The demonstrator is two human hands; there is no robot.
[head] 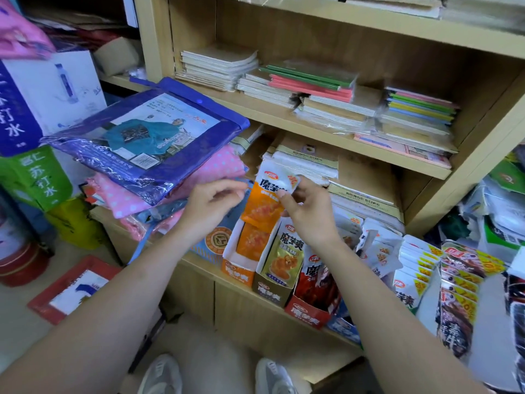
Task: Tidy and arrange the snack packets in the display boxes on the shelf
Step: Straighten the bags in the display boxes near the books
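Right hand [309, 211] pinches orange packet [262, 206] at top, just above orange box [237, 275]. Left hand [210, 203] curls beside it; grip I cannot tell. Risk: thin pinch, so packet may slip, or catch the box edge & crumple.

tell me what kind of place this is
Probably a small general shop: branded snack packets standing in display boxes, wrapped stacks of exercise books on the shelf, a packaged raincoat nearby.

I can't tell if my left hand [211, 201] touches the orange packet [264, 200], my right hand [308, 214] covers its right edge, blue box [211, 243] mostly behind my wrist, far-right packets [515, 308] cut off by frame, small print blurred.
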